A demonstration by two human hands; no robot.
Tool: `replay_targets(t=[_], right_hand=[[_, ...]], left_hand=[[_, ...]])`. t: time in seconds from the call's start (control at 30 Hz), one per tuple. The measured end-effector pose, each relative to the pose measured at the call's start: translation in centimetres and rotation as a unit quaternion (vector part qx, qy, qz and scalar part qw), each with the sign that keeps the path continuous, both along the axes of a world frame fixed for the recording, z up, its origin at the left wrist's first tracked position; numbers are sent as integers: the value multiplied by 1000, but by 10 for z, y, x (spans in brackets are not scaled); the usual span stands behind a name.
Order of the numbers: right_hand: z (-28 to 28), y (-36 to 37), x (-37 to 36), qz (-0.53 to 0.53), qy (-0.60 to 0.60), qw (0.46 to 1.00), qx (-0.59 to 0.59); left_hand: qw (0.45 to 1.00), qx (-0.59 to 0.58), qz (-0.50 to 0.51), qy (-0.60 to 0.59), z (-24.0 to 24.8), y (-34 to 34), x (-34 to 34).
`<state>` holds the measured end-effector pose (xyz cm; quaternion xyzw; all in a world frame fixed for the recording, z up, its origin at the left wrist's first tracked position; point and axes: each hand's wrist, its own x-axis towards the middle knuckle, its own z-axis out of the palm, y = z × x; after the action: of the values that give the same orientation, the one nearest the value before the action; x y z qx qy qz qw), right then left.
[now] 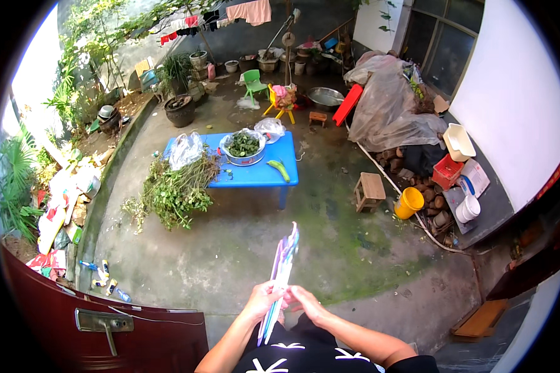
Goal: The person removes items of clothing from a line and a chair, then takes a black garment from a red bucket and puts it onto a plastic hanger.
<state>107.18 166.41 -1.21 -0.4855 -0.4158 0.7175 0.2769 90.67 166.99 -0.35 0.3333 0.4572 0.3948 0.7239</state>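
Leafy stems (177, 194) hanging off blue table (249, 177), left of centre. Bottom centre: left hand (263, 301) wrapped round bundle of slim purple-white pieces (283, 264), right hand (308, 304) just beside, can't really tell its grip. Yellow bucket (406, 206), right side.

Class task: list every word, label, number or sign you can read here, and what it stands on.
Nothing is legible.
Held purple-and-white bundle: no readable text.
Small blue and yellow items, lower left: too small.
Red-and-white wrapping, left edge: too blurred.
Black shirt: white strokes, no readable words.
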Motion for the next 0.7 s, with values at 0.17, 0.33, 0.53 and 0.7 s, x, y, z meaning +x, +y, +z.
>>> replay_targets(t=[0.17, 0.33, 0.53, 0.7], right_hand=[[-8, 70, 23, -52, 153, 987, 5], [-4, 153, 58, -147, 144, 978, 35], [-1, 281, 121, -163, 77, 975, 129], [-15, 375, 160, -155, 75, 973, 154]], left_hand=[[994, 14, -107, -14, -2, 61, 30], [987, 31, -160, -10, 2, 148, 72], [983, 69, -165, -49, -26, 269, 133], [978, 119, -164, 50, -26, 352, 174]])
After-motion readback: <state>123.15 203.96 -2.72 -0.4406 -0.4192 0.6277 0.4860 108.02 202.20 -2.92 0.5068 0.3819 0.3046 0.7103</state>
